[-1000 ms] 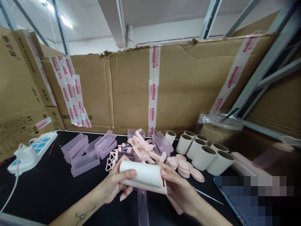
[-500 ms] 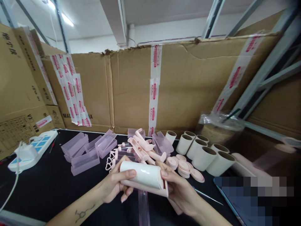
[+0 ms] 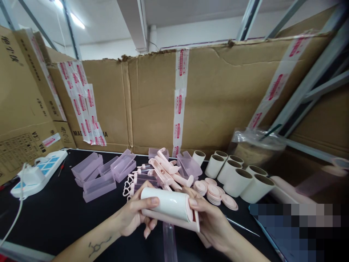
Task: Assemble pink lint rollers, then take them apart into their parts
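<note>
Between both hands, at the middle front, is a white roll (image 3: 169, 204) with a pink cap (image 3: 189, 210) on its right end. It lies along a pale pink trough-shaped holder (image 3: 171, 218), whose end plate stands to the right of the cap. My left hand (image 3: 137, 213) grips the left end, thumb on top of the roll and fingers curled beneath. On the right end, my right hand (image 3: 208, 216) presses its thumb near the cap; its other fingers are mostly hidden. Under the holder, a clear purplish plastic piece (image 3: 170, 243) lies on the table.
Beyond my hands are pink handle-like parts (image 3: 167, 169), stacked pink discs (image 3: 214, 192) and translucent purple trays (image 3: 99, 185). Several white rolls (image 3: 237, 183) stand at right, near a thin metal tool (image 3: 242, 225). At left lies a power strip (image 3: 40, 174); cardboard (image 3: 152, 105) walls the back.
The roll and pink holder have shifted slightly right and down, and the gap between the cap and the holder's end plate looks a little wider. Both hands keep their grip.
</note>
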A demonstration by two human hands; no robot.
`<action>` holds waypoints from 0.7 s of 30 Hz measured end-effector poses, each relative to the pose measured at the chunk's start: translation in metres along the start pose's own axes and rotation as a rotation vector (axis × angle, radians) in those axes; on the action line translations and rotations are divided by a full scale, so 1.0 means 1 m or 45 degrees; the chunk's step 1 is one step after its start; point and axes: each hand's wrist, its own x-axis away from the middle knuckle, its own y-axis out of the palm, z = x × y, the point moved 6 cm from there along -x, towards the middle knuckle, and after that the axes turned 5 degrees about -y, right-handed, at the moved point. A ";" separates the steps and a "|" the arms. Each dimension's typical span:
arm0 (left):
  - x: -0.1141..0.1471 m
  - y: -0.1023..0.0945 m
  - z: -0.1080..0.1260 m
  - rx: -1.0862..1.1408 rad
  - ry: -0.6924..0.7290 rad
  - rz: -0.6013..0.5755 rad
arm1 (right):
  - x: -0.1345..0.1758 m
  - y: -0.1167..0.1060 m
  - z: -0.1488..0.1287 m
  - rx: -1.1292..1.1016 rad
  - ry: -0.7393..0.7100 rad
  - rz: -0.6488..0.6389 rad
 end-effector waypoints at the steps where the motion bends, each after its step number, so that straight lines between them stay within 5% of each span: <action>1: 0.000 -0.001 0.001 -0.011 0.016 0.008 | 0.000 -0.001 0.000 0.003 -0.001 -0.008; 14: -0.002 -0.009 -0.001 -0.128 0.108 0.221 | 0.002 0.006 0.005 0.090 0.115 -0.194; 21: -0.003 -0.002 -0.005 -0.091 0.010 0.148 | 0.003 0.001 0.009 -0.040 0.089 -0.022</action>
